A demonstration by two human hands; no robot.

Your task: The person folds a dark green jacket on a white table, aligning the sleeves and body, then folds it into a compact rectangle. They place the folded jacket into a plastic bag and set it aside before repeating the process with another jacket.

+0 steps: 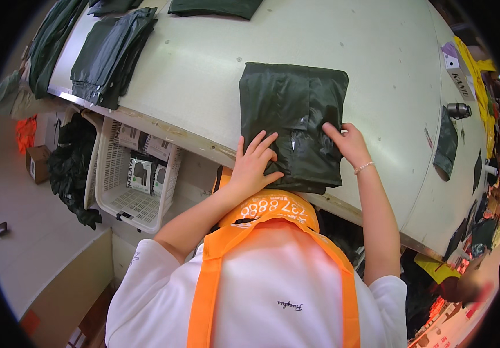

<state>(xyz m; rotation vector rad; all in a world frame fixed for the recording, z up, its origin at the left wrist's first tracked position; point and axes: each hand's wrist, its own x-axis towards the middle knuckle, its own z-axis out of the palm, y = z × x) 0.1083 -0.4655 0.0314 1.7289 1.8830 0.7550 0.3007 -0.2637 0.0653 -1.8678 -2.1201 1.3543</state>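
A dark green, shiny garment, folded into a thick rectangle, lies on the pale worktable in front of me. Its near edge reaches the table's front edge. My left hand rests on the garment's left near part, fingers spread and thumb apart. At the right side, my right hand has its thumb over the top layer, with the other fingers curled at the edge and partly hidden. A small light tag or shiny spot shows near the garment's middle.
Stacked dark garments lie at the table's far left. Below the front edge sits a white plastic basket holding several packages, beside a dark fabric heap. A thermos and white box stand at the right.
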